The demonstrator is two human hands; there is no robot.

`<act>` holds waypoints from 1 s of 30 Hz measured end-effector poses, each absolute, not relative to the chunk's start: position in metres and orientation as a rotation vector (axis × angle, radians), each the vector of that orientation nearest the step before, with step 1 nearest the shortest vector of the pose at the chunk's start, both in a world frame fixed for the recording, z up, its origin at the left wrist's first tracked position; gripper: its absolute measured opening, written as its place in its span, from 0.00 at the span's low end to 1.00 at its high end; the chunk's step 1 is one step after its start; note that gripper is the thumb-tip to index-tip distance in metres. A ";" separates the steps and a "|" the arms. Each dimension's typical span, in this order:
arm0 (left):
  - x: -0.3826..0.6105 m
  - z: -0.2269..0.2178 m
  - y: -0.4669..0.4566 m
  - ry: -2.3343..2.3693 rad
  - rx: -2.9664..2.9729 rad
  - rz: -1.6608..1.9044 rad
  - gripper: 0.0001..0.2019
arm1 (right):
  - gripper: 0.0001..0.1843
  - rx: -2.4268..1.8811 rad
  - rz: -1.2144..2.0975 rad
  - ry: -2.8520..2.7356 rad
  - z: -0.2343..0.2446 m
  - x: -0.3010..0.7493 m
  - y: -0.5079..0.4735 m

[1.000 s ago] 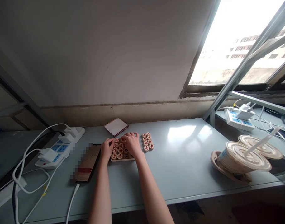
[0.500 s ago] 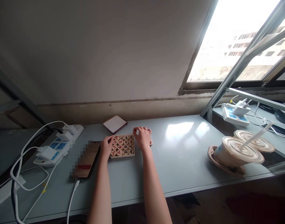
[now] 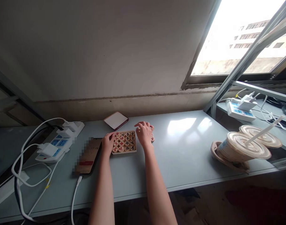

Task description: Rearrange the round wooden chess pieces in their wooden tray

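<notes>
A shallow pale box (image 3: 124, 152) lies on the desk, filled with rows of round wooden Chinese chess pieces (image 3: 127, 143) marked in red and black characters. My left hand (image 3: 108, 143) is at the box's left side, its fingers closed on the far left edge and covering that corner. Just beyond the right side is my right hand (image 3: 144, 133), with fingers apart and nothing visible in them. More chess pieces (image 3: 152, 137) show partly from behind its right side; the hand hides the others there, if any.
Behind the box leans a white-faced lid (image 3: 116, 120) with a dark red side. A phone (image 3: 88, 156) on a cable lies left, near a white power strip (image 3: 59, 142) with plugs and looping cables. Lidded cups (image 3: 241, 150), one with a straw, stand at the right.
My right hand has gone from a pinch beside the box's far right corner to spread fingers, slightly to the right. My left hand stays at the box. The view has shifted a little.
</notes>
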State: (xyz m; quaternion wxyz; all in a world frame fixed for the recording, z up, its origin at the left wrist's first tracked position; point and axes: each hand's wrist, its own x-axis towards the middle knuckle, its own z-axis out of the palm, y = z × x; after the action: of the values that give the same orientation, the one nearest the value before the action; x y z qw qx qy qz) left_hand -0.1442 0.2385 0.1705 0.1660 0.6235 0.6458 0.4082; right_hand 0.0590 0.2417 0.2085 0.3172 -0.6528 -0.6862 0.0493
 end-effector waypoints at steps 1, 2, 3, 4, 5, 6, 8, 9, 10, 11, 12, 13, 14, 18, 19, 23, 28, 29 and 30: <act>-0.144 0.171 0.238 1.837 1.777 1.158 0.18 | 0.14 -1.640 0.160 -1.888 0.211 0.055 0.239; -0.144 0.171 0.238 1.836 1.781 1.153 0.18 | 0.15 -1.556 0.189 -1.985 0.213 0.050 0.236; -0.144 0.171 0.238 1.836 1.786 1.147 0.18 | 0.16 -1.478 0.216 -2.084 0.214 0.044 0.234; -0.145 0.171 0.238 1.834 1.795 1.144 0.19 | 0.17 -1.412 0.233 -2.173 0.215 0.039 0.231; -0.145 0.171 0.238 1.832 1.804 1.144 0.19 | 0.18 -1.364 0.243 -2.241 0.215 0.034 0.229; -0.145 0.171 0.238 1.831 1.814 1.149 0.19 | 0.19 -1.335 0.248 -2.290 0.215 0.030 0.228; -0.145 0.171 0.238 1.829 1.828 1.160 0.18 | 0.21 -1.318 0.266 -2.340 0.214 0.025 0.225; -0.145 0.171 0.238 1.828 1.833 1.164 0.18 | 0.20 -1.318 0.281 -2.352 0.213 0.024 0.225; -0.145 0.171 0.238 1.830 1.836 1.166 0.18 | 0.20 -1.320 0.295 -2.359 0.212 0.024 0.224; -0.145 0.172 0.238 1.833 1.839 1.167 0.18 | 0.20 -1.321 0.304 -2.360 0.212 0.024 0.224; -0.145 0.172 0.238 1.835 1.843 1.168 0.18 | 0.19 -1.323 0.304 -2.355 0.212 0.025 0.224; -0.145 0.172 0.238 1.838 1.850 1.166 0.18 | 0.18 -1.327 0.298 -2.343 0.212 0.025 0.225; -0.145 0.172 0.239 1.842 1.859 1.165 0.17 | 0.17 -1.335 0.289 -2.327 0.213 0.026 0.225; -0.147 0.171 0.240 1.851 1.886 1.157 0.17 | 0.11 -1.413 0.242 -2.219 0.216 0.031 0.227; -0.147 0.171 0.240 1.853 1.881 1.160 0.17 | 0.10 -1.448 0.212 -2.180 0.216 0.033 0.228; -0.147 0.169 0.240 1.857 1.858 1.182 0.17 | 0.09 -1.662 0.080 -2.013 0.216 0.047 0.231; -0.146 0.170 0.240 1.848 1.850 1.197 0.16 | 0.10 -1.786 0.059 -1.910 0.213 0.057 0.234; -0.146 0.170 0.240 1.844 1.849 1.199 0.16 | 0.09 -1.786 0.059 -1.903 0.213 0.058 0.233; -0.146 0.170 0.240 1.839 1.849 1.200 0.16 | 0.09 -1.786 0.053 -1.896 0.213 0.059 0.233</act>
State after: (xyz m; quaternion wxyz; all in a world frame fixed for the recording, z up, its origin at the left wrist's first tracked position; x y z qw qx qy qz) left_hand -0.1458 0.2397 0.1703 0.1352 0.6381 0.6348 0.4142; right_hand 0.0587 0.2332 0.2131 0.2651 -0.6611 -0.7016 0.0195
